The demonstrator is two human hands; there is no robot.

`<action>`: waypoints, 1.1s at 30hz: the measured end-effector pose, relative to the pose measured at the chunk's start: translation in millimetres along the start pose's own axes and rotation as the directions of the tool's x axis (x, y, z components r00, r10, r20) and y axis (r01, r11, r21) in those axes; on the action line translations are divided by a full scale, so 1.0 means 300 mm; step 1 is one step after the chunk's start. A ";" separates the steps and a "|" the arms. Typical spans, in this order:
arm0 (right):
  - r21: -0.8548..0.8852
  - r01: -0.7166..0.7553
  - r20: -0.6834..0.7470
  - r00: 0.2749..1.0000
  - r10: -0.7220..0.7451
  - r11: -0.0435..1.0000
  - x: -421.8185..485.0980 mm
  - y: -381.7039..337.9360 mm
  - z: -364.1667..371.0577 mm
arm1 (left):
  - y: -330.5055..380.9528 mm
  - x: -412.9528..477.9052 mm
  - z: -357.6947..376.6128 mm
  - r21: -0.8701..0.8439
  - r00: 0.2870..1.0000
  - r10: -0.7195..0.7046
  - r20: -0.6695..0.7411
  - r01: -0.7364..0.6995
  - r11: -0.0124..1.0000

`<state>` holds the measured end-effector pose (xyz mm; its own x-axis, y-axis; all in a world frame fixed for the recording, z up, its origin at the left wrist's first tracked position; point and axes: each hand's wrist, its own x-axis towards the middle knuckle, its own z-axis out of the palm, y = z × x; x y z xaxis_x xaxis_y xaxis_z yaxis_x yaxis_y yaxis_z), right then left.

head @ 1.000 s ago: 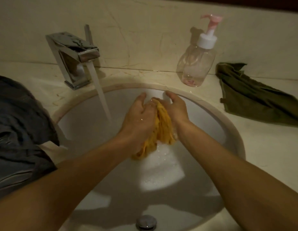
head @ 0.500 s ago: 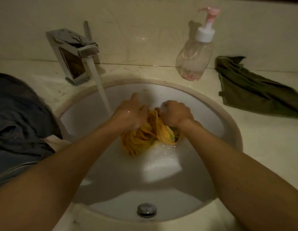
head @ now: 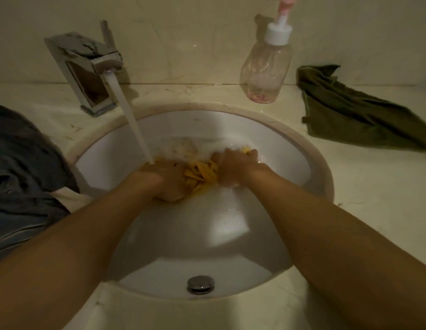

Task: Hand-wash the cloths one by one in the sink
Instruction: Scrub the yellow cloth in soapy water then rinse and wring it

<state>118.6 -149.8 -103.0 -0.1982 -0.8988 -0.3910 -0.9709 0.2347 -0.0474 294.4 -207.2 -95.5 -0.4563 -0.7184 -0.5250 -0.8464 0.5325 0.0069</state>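
Note:
A wet yellow cloth (head: 201,173) is bunched between both my hands against the far wall of the white sink (head: 274,139). My left hand (head: 167,181) grips its left part, right where the water stream from the chrome tap (head: 88,72) lands. My right hand (head: 235,165) grips its right part, with a bit of yellow showing past the fingers. A dark green cloth (head: 355,113) lies on the counter at the right. A dark grey cloth (head: 23,167) lies heaped on the counter at the left.
A clear pump bottle (head: 266,67) with pink liquid stands behind the sink, between tap and green cloth. The metal drain plug (head: 200,284) sits at the near side of the basin. The pale stone counter (head: 374,198) surrounds the basin.
Both hands have gone from holding the yellow cloth up over the basin to pressing it down against the sink wall, and my left hand has moved under the running water.

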 end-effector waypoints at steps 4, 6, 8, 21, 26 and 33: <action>0.817 0.120 -0.057 0.990 -0.128 0.564 0.012 -0.002 -0.063 | 0.020 0.002 -0.039 -0.114 0.994 0.105 0.001 -0.104 0.988; 0.938 0.222 -0.215 0.975 -0.056 0.268 0.000 -0.027 -0.099 | 0.052 -0.026 -0.073 -0.407 0.996 0.074 -0.055 -0.090 0.909; 0.944 0.275 -0.299 0.947 0.116 0.184 0.005 -0.040 -0.114 | 0.097 -0.052 -0.094 -0.679 0.998 0.025 -0.063 -0.061 0.732; 0.925 0.220 -0.279 0.946 0.163 0.309 -0.093 -0.241 -0.071 | 0.070 -0.016 -0.123 -0.947 0.849 -0.432 -0.305 -0.320 0.039; 0.983 0.068 -0.128 0.918 0.376 0.168 -0.037 -0.158 -0.115 | 0.207 -0.079 -0.090 -0.918 0.872 -0.287 -0.396 -0.368 0.148; 0.968 0.198 -0.232 0.941 0.247 0.158 -0.109 -0.237 -0.103 | 0.119 -0.071 -0.125 -0.895 0.772 -0.454 -0.445 -0.402 0.193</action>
<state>190.1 -148.5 -58.4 -0.4576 -0.8736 -0.1659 -0.0623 0.2176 -0.9740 263.7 -189.5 -52.2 -0.0901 -0.9955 -0.0302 -0.2258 -0.0091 0.9741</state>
